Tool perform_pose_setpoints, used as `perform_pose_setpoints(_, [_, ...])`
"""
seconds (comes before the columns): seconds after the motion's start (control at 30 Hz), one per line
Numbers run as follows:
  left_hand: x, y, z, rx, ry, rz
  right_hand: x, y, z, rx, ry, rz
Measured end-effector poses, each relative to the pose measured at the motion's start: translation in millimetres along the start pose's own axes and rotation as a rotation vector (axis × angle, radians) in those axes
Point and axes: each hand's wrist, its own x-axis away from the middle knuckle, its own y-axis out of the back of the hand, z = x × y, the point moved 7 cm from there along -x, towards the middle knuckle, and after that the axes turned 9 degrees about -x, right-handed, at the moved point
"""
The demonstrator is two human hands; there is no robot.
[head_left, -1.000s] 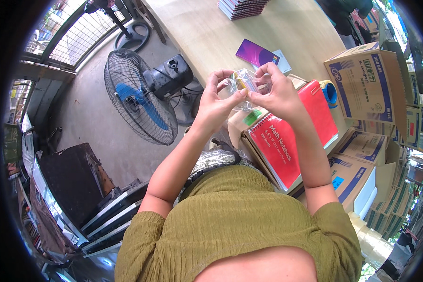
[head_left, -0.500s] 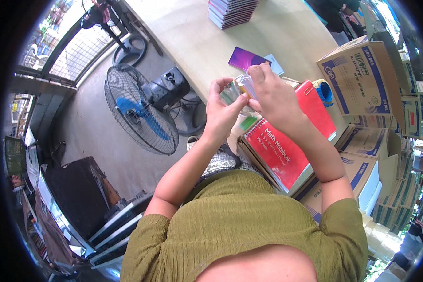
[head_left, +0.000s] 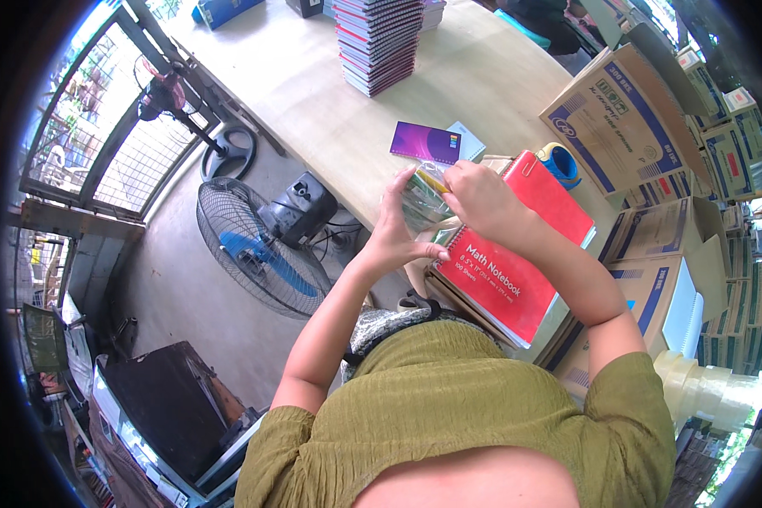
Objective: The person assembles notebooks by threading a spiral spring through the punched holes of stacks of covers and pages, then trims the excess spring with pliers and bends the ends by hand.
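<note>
Between my hands, over the near edge of the table, is a clear plastic bag (head_left: 421, 201) with green and yellow showing in it; its exact contents are hard to make out. My left hand (head_left: 391, 234) cups the bag from the left, its thumb stretched out beside the red notebook's spiral edge. With fingertips pinched together, my right hand (head_left: 489, 201) grips the bag's upper right edge by the yellow strip. Under my right forearm lies a red spiral notebook (head_left: 516, 275). Just beyond the hands are a purple booklet (head_left: 423, 142) and a pale blue one (head_left: 468, 144).
A tall stack of spiral notebooks (head_left: 378, 51) stands farther back on the table (head_left: 474, 63). To the right are a blue tape roll (head_left: 560, 166), an open cardboard box (head_left: 622, 118) and more cartons (head_left: 652, 241). A floor fan (head_left: 258, 241) stands at the left.
My left thumb has swung away from the bag, toward the red notebook. The bag looks more spread out between my hands. The whole view has shifted, showing more of the table's far end.
</note>
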Motion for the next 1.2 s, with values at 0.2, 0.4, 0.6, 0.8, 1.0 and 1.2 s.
perform_pose_setpoints(0.2, [-13.3, -6.3, -6.5, -0.140, 0.068, -0.168, -4.5, 6.4, -0.8, -0.116, 0.046, 0.028])
perform_pose_setpoints(0.4, [-16.4, -13.0, -15.0, -0.253, -0.040, -0.384, 11.7, 3.5, 15.6, -0.045, 0.038, -0.047])
perform_pose_setpoints(0.6, [23.6, 11.9, -35.1, -0.368, -0.224, -0.451, 39.1, -11.3, 69.9, 0.005, 0.039, -0.200])
perform_pose_setpoints(0.8, [31.8, 12.7, -39.1, -0.273, -0.274, -0.526, 35.5, -17.6, 62.7, -0.050, -0.118, -0.208])
perform_pose_setpoints(1.0, [18.2, 2.4, -47.3, -0.359, -0.230, -0.309, 45.3, -10.0, 42.2, -0.217, -0.170, -0.215])
perform_pose_setpoints(1.2, [10.1, -4.3, -49.0, -0.358, -0.218, -0.234, 59.7, 6.7, 48.3, -0.144, -0.115, -0.392])
